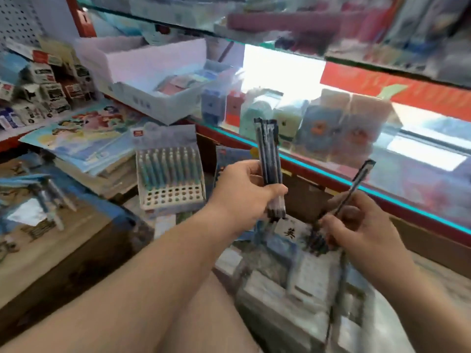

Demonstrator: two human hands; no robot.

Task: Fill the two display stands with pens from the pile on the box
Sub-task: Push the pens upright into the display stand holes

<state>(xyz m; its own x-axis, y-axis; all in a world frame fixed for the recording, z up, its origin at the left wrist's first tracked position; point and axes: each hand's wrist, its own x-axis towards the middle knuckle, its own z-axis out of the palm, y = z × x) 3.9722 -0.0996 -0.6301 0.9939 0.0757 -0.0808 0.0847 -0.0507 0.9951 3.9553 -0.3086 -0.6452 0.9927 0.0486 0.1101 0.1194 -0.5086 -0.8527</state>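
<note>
My left hand (244, 189) grips an upright bundle of dark pens (270, 154) in mid-air at the centre of the view. To its right, my right hand (362, 225) pinches a single dark pen (356, 187), tilted up and to the right. Behind and left of my left hand stands a white display stand (170, 177); its back rows hold pens and its front rows of holes look vacant. A second stand (229, 159) is largely hidden behind my left hand. At far left, several loose pens (48, 192) lie on a cardboard box (58, 250).
A glass counter with a teal and red edge (331, 174) runs diagonally on the right, holding small packaged items. Booklets (84, 141) and a white carton (153, 72) sit behind the stand. Wrapped packs (293, 289) lie below my hands. The frame is blurred.
</note>
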